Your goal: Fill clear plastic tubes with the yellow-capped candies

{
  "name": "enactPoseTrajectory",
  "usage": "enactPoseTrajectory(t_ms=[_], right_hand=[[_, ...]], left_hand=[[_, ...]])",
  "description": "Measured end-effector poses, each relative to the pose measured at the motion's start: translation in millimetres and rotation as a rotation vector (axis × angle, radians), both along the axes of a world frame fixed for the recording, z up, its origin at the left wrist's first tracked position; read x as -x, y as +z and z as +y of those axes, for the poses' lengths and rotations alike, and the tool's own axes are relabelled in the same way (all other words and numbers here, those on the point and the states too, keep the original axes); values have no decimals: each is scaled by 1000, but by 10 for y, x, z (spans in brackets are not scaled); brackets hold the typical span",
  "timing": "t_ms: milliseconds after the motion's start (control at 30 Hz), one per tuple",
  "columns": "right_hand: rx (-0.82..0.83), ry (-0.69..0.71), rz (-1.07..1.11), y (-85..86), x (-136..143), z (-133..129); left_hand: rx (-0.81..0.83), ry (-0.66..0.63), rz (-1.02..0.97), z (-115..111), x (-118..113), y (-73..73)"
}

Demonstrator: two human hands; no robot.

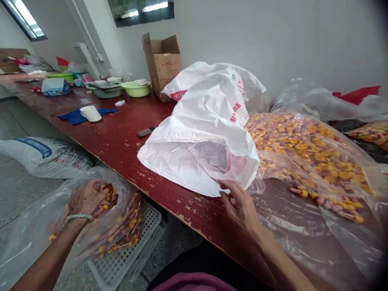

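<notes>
My left hand [86,198] is buried in a clear plastic bag [36,226] of red-and-yellow wrapped sweets [121,226] below the table edge, fingers closed on a handful. My right hand [239,204], fingers loosely spread, touches the mouth of the white woven sack [206,133] lying on the red table [121,137], apparently to keep it open. The sack's red printing is too creased to read.

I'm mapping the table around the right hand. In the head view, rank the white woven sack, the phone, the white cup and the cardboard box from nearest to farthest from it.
From the right hand:
1. White woven sack, its mouth at the fingertips.
2. Phone, on the table to the left.
3. White cup, farther left on blue cloth.
4. Cardboard box, at the back wall.
</notes>
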State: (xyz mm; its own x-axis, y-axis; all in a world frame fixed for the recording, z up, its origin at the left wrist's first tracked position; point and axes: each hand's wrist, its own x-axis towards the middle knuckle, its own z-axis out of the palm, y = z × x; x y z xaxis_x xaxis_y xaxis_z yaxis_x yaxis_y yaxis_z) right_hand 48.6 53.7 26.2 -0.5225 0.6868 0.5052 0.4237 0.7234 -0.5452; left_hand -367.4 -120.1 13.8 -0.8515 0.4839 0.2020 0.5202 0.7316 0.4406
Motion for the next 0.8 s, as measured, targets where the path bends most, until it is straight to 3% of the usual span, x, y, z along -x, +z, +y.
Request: enactPoseTrajectory(t_ms=[33, 133, 200, 300, 400, 533, 800], right_hand=[[-40, -18, -53, 35, 112, 89], [-81, -117, -335, 113, 443, 426], [-53, -199, -515, 107, 607, 652], [-17, -274, -632, 2, 696, 888], [-25, -282, -670, -125, 647, 968], [-41, -272, -700, -181, 583, 953], [-20, -242, -715, -160, 631, 852]], left_hand=[[-22, -83, 57, 163, -136, 38], [-230, -542, 158, 756, -733, 161], [-215, -755, 194, 1178, -1143, 206], [-23, -806, 198, 1732, -1543, 163], [78, -832, 171, 2088, -1660, 35], [166, -845, 140, 2180, -1635, -50], [273, -749, 0, 1974, -1603, 83]])
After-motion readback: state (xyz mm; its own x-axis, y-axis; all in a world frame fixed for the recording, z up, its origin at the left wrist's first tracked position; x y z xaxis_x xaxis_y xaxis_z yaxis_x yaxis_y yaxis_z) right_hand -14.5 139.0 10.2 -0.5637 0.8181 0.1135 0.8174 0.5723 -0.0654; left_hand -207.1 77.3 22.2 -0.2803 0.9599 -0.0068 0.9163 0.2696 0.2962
